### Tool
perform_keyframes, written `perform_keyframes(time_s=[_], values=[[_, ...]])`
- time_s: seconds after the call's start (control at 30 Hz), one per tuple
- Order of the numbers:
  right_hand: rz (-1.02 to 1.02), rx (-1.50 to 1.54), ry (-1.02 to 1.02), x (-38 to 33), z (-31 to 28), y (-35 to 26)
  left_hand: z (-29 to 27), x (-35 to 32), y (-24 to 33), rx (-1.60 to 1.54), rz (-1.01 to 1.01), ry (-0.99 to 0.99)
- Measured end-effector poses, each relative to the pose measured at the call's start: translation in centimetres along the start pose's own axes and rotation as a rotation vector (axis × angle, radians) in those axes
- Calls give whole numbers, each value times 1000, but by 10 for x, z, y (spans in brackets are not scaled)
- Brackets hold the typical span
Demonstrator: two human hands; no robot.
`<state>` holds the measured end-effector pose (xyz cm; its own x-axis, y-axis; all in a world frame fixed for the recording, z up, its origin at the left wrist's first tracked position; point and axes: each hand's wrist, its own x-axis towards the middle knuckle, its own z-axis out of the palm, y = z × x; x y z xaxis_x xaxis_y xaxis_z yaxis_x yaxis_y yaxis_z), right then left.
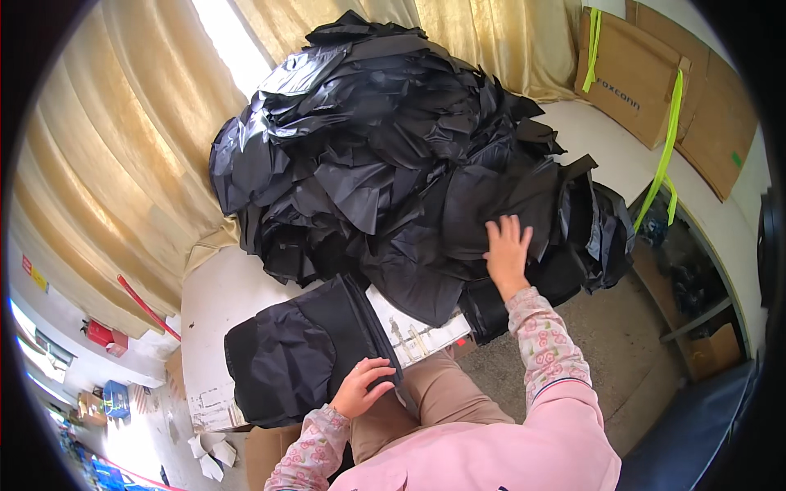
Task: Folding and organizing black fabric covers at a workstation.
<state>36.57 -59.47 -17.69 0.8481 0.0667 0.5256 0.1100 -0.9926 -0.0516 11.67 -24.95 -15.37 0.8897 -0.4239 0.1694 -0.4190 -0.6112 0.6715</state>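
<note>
Seated at a white bench, the right hand lies flat and released on a heaped pile of black fabric pieces while the left hand pins the neat stack; lifting one piece cleanly keeps the stack square.

The right hand reaches out toward one o'clock, palm down, fingers spread flat. The left hand sits low at seven o'clock, fingers curled in a loose grip.

Big heap of black fabric pieces sits behind, on the white table; smaller stack of black fabric pieces lies in front-left; flat brown cardboard boxes lean far right.
</note>
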Motion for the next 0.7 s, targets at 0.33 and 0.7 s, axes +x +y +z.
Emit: perform_keyframes(time_s=[0.33, 0.7], values=[[397, -27, -115, -12, -8, 73, 0, 12, 12, -122, -33, -50], [24, 1275, 212, -2, -141, -54, -25, 115, 37, -788, -1, 181]])
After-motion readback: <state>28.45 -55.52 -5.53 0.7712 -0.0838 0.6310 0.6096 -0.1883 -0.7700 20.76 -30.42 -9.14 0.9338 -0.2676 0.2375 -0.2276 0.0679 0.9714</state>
